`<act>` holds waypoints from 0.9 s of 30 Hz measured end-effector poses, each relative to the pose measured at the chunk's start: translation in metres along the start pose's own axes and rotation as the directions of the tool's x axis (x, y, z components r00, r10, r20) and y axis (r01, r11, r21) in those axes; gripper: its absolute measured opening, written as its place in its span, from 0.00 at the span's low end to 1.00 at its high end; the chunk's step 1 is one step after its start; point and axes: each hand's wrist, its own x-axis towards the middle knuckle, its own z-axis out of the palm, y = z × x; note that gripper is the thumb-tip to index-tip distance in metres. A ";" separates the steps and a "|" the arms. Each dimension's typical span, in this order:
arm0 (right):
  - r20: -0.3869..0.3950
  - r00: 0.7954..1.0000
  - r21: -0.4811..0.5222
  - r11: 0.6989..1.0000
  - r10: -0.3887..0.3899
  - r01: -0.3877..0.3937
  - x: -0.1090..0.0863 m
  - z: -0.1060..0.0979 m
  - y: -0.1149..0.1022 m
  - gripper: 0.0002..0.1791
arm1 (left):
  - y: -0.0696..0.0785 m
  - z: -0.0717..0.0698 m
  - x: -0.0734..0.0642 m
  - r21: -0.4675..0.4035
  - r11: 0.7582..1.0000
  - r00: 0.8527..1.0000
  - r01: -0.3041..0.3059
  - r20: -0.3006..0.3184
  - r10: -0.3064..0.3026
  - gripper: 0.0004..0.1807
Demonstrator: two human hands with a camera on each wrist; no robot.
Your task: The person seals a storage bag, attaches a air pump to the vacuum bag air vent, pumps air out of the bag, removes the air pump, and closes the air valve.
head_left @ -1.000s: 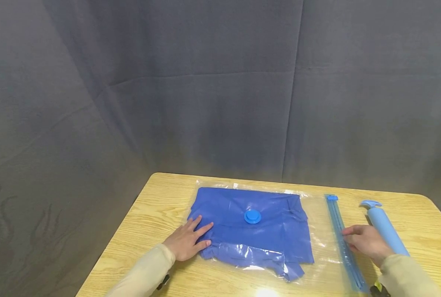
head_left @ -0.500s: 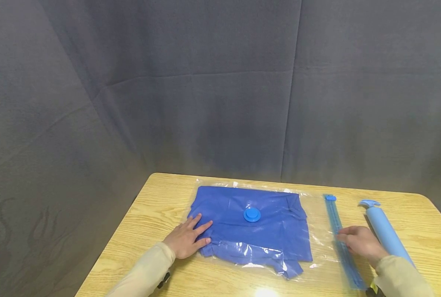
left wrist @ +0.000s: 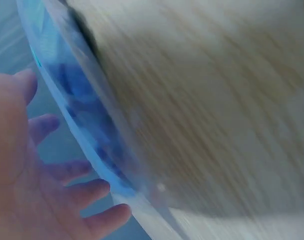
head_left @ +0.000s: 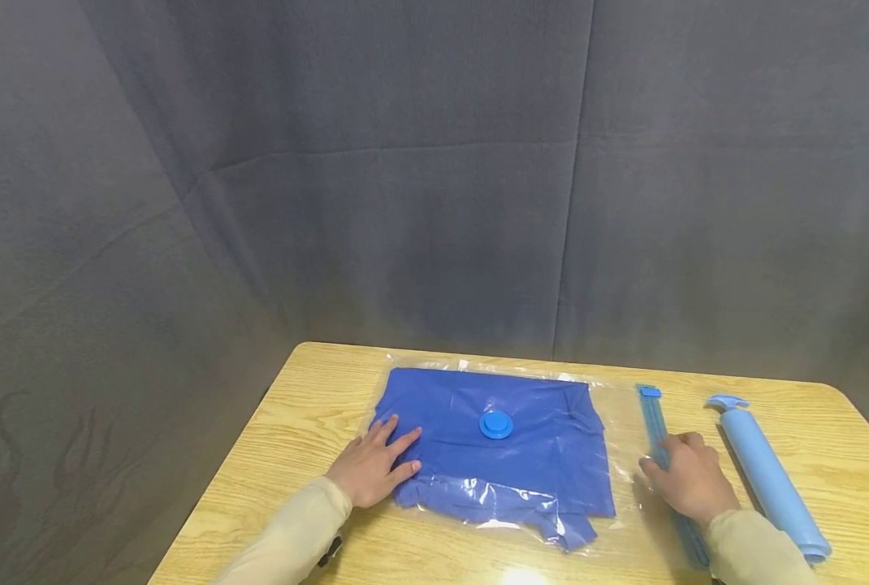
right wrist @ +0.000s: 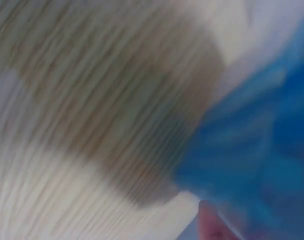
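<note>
Head view: clear vacuum storage bag (head_left: pixel 624 406) lying flat on the wooden surface (head_left: pixel 310 406), folded blue cloth (head_left: pixel 551 467) inside, round blue valve (head_left: pixel 496 424) on top. Left hand (head_left: pixel 369 467), fingers spread wide, rests on the bag's left edge. Over on the right, the right hand (head_left: pixel 690 478) bends over the blue zip strip (head_left: pixel 655 422), whether pinching, can't tell! Light-blue hand pump (head_left: pixel 771 475) lies just beside that hand, handle pointing away.
</note>
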 end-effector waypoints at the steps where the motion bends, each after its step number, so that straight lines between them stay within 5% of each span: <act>1: -0.029 0.999 -0.008 1.000 -0.023 0.023 -0.001 0.004 -0.006 0.32 | 0.003 0.000 0.002 0.000 1.000 1.000 0.001 -0.011 -0.001 0.30; 4: -0.103 0.987 -0.052 0.991 -0.126 0.121 -0.001 0.018 -0.022 0.34 | 0.012 0.002 0.011 0.002 1.000 0.998 -0.003 -0.057 0.003 0.32; 9: -0.106 0.970 -0.144 0.969 -0.218 0.202 0.002 0.035 -0.043 0.41 | 0.034 0.009 0.027 -0.028 1.000 0.993 0.012 -0.121 -0.015 0.38; 15: -0.067 0.971 -0.179 0.960 -0.229 0.214 0.007 0.048 -0.060 0.46 | 0.062 0.017 0.045 -0.067 0.997 0.997 0.026 -0.077 -0.032 0.45; 21: -0.013 0.982 -0.183 0.966 -0.189 0.183 0.009 0.059 -0.064 0.49 | 0.086 0.026 0.062 -0.063 0.997 0.998 -0.036 -0.056 0.032 0.44; 27: 0.011 0.986 -0.165 0.972 -0.166 0.166 0.008 0.067 -0.062 0.50 | 0.099 0.026 0.074 0.005 0.999 0.996 -0.048 -0.078 0.048 0.43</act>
